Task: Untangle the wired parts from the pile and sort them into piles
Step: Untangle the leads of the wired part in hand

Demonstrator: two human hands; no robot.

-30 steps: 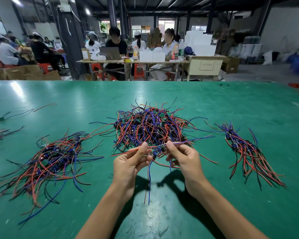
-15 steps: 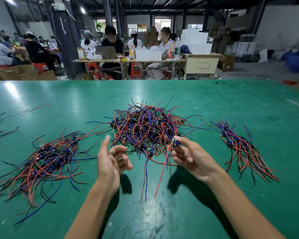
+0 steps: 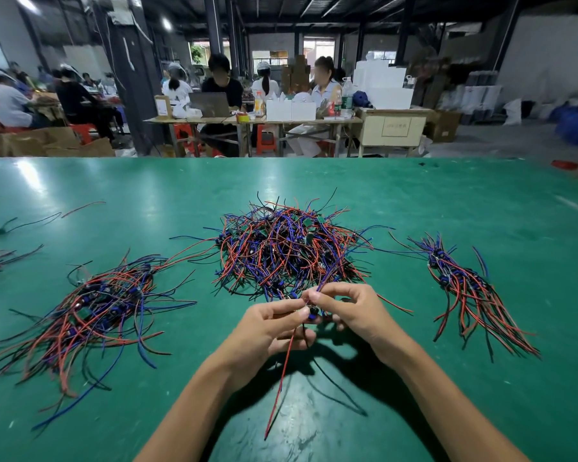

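Head view shows a broad green bench (image 3: 414,201) carrying three heaps of red, blue and black leads. Biggest is the tangled pile (image 3: 287,248) at centre; a loose sorted pile (image 3: 97,305) lies well to its left, and a tidier, narrower pile (image 3: 467,291) well to its right. Just in front of the tangled pile, the left hand (image 3: 267,328) and right hand (image 3: 354,311) meet over one wired part (image 3: 311,313), each grip a narrow fingertip pinch on it. A red lead (image 3: 281,385) hangs down from it. Blue strands run from the right fingers back into the tangle, so I judge a hard pull could drag neighbouring parts along or tighten the snarl.
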